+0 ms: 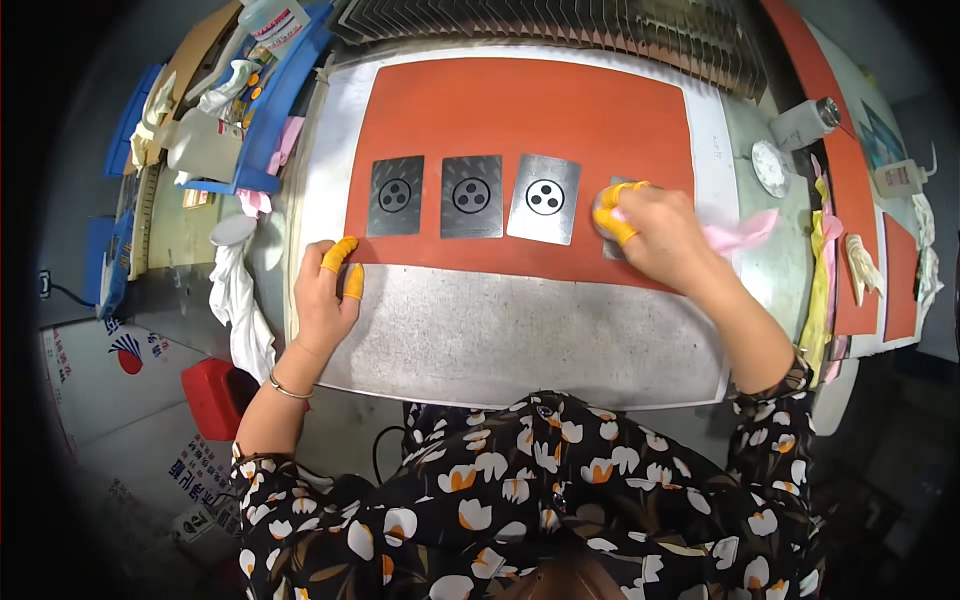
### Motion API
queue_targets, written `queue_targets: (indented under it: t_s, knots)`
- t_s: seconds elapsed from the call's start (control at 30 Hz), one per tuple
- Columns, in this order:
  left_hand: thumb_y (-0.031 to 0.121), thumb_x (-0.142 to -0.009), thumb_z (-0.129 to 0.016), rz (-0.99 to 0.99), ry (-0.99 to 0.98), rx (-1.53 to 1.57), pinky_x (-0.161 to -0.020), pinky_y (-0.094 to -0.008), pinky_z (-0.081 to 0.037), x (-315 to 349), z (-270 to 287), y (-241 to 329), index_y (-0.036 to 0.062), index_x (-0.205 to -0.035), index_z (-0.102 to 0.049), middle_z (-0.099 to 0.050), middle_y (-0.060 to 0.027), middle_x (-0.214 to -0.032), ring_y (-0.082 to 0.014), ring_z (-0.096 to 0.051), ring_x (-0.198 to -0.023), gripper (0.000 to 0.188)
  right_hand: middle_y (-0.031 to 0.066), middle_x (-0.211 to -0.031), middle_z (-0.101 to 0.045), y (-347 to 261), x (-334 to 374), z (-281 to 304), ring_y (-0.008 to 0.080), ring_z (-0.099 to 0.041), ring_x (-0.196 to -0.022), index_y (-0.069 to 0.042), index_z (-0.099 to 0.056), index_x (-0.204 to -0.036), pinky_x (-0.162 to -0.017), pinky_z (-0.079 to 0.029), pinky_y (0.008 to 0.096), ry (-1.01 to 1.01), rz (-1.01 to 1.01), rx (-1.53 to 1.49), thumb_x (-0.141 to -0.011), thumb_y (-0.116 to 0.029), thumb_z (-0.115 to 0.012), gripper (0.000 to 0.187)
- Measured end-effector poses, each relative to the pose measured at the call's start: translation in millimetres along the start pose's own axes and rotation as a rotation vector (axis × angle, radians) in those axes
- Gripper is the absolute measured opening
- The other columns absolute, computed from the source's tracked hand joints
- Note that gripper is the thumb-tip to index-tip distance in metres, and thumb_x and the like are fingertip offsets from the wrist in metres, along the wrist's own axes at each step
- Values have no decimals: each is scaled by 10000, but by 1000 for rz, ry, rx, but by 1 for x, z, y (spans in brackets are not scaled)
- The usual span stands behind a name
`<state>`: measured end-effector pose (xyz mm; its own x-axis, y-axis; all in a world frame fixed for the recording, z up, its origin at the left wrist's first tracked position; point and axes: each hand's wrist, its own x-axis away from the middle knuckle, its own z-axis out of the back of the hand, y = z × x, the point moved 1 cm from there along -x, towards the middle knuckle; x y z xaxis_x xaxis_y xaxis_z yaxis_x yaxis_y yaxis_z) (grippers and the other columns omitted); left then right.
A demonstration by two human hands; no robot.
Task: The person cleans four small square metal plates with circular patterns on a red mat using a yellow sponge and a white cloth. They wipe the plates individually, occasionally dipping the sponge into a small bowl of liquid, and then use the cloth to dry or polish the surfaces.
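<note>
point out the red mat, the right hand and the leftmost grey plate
Red mat (530, 110): head view, bare upper part
Right hand (655, 228): head view, back of hand
Leftmost grey plate (397, 196): head view, middle, printed circle

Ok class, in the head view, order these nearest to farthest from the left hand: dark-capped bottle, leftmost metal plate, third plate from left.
1. Leftmost plate: up and right of the left hand.
2. Third plate from left: farther right.
3. Dark-capped bottle: far right.
</note>
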<state>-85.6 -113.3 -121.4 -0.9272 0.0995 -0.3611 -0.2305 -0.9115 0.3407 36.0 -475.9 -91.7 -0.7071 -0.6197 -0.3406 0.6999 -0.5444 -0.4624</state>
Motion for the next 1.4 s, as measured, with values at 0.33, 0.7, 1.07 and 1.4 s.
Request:
queue_targets:
  t_s: [0.33,0.7,1.07,1.4]
  knots:
    - [-36,-730,-616,7,3,63,-650,-314,-459,3,1,-5,-12,-1072,-560,-505,-136,-950,-276,-546,-774,348,170,-666,-586,-24,-10,-38,361,-580,-596,-33,-591,-751,-546,-457,451,-157,-94,122,-766,-110,-601,79]
    - [-10,-693,-643,31,1,109,-656,-349,-450,4,0,-8,-2,-1062,-563,-515,-141,-947,-297,-543,-783,378,153,-644,-577,-34,-18,-50,344,-572,-599,-61,-629,-808,-539,-449,437,-162,-84,112,-738,-73,-614,73]
    - [-15,-674,-651,38,-3,105,-673,-353,-449,3,1,-9,-1,-1065,-566,-511,-136,-959,-297,-539,-795,401,162,-692,-595,-37,-18,-51,353,-573,-598,-38,-590,-780,-538,-446,453,-167,-87,73,-744,-71,-614,54]
    - [-28,-667,-647,14,16,133,-670,-344,-451,2,0,-9,-13,-1063,-560,-506,-147,-945,-302,-537,-788,405,153,-628,-568,-23,-3,-20,322,-571,-569,-21,-575,-742,-504,-440,411,-132,-104,64,-751,-71,-606,61]
